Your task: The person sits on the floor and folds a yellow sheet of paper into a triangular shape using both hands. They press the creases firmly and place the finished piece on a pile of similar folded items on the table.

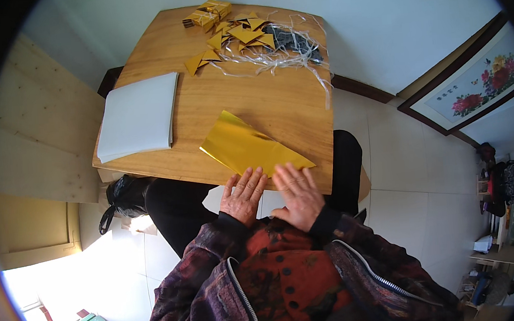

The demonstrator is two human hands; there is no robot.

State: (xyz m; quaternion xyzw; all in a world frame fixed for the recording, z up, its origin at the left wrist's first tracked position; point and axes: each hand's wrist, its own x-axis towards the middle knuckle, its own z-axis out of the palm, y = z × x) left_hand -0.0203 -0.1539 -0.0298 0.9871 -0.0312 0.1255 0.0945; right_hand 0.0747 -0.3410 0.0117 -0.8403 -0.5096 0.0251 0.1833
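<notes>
A sheet of shiny gold paper (246, 142), folded over with a slanted edge and a point at its right, lies near the front edge of the wooden table. Flat on its near edge rest the fingers of my left hand (245, 195), stretched out and slightly apart. Beside it, my right hand (299, 196) presses its spread fingertips on the same edge, toward the paper's right point. Neither hand grips anything. Both palms hang over the table's front edge.
A stack of white paper (139, 117) lies at the table's left. Folded gold paper pieces (247, 34), a bundled gold stack (207, 14), clear plastic strands (288, 59) and a dark grey bag (292, 40) occupy the far side. A framed flower picture (476, 83) leans at the right.
</notes>
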